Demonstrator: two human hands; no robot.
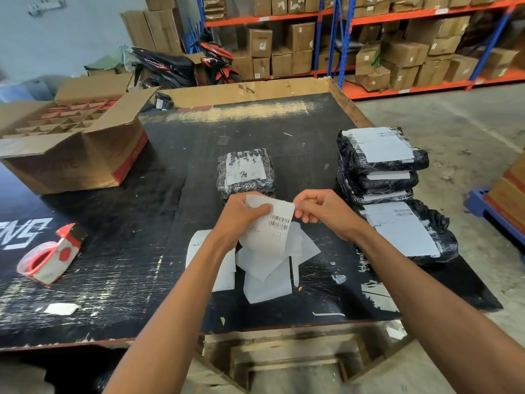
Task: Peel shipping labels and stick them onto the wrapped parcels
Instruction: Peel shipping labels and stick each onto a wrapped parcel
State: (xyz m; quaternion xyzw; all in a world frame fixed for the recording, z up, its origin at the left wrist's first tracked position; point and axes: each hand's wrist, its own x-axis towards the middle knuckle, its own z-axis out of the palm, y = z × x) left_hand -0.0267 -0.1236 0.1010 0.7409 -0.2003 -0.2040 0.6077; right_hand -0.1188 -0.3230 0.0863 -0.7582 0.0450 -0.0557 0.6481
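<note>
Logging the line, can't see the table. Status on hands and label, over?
Left hand grips label; right hand pinches its top corner, peeling. Wrapped parcel waits just beyond. Nothing between, over.

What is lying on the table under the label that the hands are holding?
Under the held label, loose white backing sheets lie overlapping on the black table. The left hand and right hand pinch the label. Anything beneath the sheets is covered.
</note>
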